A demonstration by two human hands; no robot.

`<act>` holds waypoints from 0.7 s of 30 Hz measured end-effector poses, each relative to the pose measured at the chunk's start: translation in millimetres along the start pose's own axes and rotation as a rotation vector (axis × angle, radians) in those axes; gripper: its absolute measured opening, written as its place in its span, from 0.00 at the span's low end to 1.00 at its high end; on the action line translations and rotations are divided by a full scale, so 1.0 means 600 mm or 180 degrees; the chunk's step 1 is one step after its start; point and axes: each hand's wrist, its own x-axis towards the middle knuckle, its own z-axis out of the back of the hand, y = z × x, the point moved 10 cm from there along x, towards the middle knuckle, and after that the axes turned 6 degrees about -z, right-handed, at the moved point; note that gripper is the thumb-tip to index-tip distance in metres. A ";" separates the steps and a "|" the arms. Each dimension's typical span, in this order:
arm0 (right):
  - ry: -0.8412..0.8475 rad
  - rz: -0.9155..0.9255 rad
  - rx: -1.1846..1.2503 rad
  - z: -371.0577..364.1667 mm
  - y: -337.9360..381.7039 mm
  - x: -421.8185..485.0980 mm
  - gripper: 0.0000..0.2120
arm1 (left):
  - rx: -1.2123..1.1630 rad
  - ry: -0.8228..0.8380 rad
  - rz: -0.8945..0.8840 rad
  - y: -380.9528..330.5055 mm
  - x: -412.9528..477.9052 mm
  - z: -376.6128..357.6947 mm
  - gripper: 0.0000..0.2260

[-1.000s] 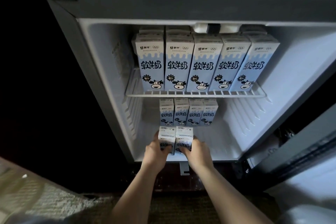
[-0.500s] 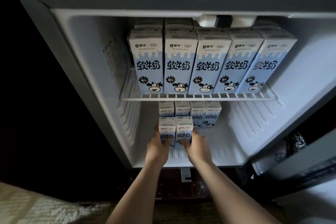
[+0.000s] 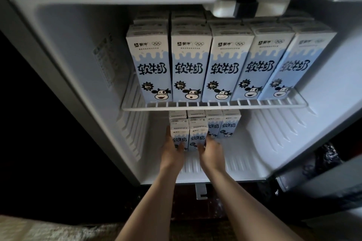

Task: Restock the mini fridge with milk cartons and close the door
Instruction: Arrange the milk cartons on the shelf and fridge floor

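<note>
The mini fridge stands open. On its floor two small blue-and-white milk cartons sit side by side, the left carton and the right carton. My left hand grips the left one from its left side and front. My right hand grips the right one from its right side. Directly behind them stands a back row of small cartons. Several tall cartons fill the wire shelf above.
The fridge door hangs open at the lower right, with a dark bundle in its pocket. Bare ribbed floor lies right of the small cartons. A metal foot bracket sticks out under the fridge. A pale textured surface fills the bottom left.
Both hands have pushed the two small cartons deeper into the fridge, from the front lip up against the back row. My head has moved closer.
</note>
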 end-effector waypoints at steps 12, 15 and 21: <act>0.0442 -0.0200 -0.0136 -0.008 -0.009 0.008 0.09 | -0.0129 0.0117 0.0228 0.020 0.008 -0.006 0.23; 0.0524 -0.0344 -0.0290 0.006 -0.021 -0.003 0.13 | -0.0135 0.0180 0.0474 0.023 -0.004 0.001 0.22; 0.0782 -0.0276 -0.0651 0.036 -0.016 -0.037 0.15 | 0.0265 0.0485 0.0609 0.006 -0.068 0.015 0.26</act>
